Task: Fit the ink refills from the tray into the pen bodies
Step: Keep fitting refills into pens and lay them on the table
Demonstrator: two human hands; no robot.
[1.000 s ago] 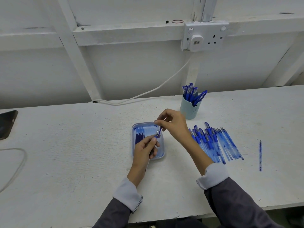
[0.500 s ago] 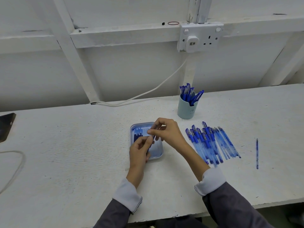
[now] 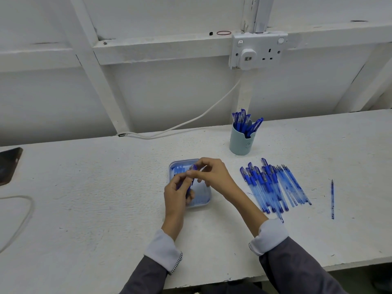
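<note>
bench [image 3: 95, 198]: big white painted worktop, runs the whole way left to right, everything sits on it
cable [image 3: 191, 122]: white lead, drops from the wall down to the far edge of the bench
pen pile [image 3: 269, 187]: bunch of blue pens fanned out flat on the bench, right of the tray and just right of the right forearm
socket [image 3: 257, 50]: white double socket up on the far wall, white plug in its left half
tray [image 3: 209, 200]: small pale blue tray, mid bench, right under both hands
cup [image 3: 240, 143]: pale green cup, far side of the pen pile, stuffed with upright blue pens
right hand [image 3: 212, 174]: over the far part of the tray, thumb and forefinger pinching the far end of the pen, other fingers loosely bent
left hand [image 3: 177, 194]: over the tray's left side, fingers wrapped round the near part of the pen
pen [image 3: 187, 190]: blue, held between the two hands above the tray, slanting away from the person. It's blurry, so I can't tell how far in the refill is
refills [image 3: 179, 169]: a few blue ones lying in the tray's far-left corner, just beside the left fingertips
lone refill [image 3: 332, 199]: a single thin blue stick lying by itself, well right of the pen pile
</note>
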